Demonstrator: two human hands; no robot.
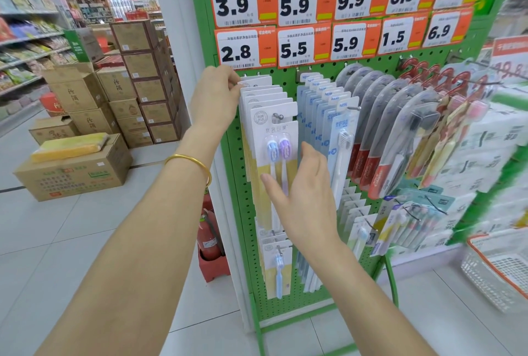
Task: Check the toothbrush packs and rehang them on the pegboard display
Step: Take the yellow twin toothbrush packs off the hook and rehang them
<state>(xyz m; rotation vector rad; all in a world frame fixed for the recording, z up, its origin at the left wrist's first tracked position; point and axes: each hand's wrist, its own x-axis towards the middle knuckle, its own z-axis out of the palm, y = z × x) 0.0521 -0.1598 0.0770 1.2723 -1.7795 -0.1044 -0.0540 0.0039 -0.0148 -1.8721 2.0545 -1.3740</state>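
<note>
A row of white-and-yellow toothbrush packs (pixel 273 127) hangs on a peg (pixel 276 116) at the left of the green pegboard (pixel 368 58). The front pack shows a blue and a purple brush head. My left hand (pixel 215 95) reaches to the back of this row, fingertips pinching the top edges of the rear packs. My right hand (pixel 303 193) is flat against the lower part of the front pack, fingers spread and thumb up. Blue-white packs (pixel 325 104) hang on the neighbouring peg to the right.
Colgate packs (pixel 377 138) and red-hooked items (pixel 445 81) hang further right. Price tags (pixel 297 7) fill the board's top. Cardboard boxes (pixel 74 167) are stacked on the floor at left, a fire extinguisher (pixel 208 238) stands by the rack's foot, and a wire basket (pixel 500 267) sits at right.
</note>
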